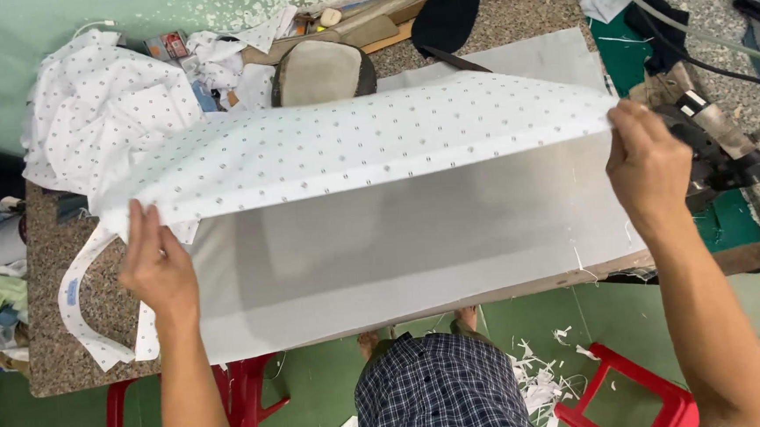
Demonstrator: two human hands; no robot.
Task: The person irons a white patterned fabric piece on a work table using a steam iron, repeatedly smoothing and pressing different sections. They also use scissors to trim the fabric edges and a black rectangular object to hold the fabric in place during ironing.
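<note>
Dotted white fabric pinched at both ends by left hand and right hand, kept taut above grey pressing pad for flatness.

The fabric panel was white, sprinkled with small grey dots. Beneath it, the pressing pad was plain pale grey, on a countertop of speckled brown-grey stone. Left of the panel, the heaped cloth carried the same white dotted print. Below the panel, the shorts were dark blue-and-white plaid, the stools were red, and the floor was green with white scraps.
</note>
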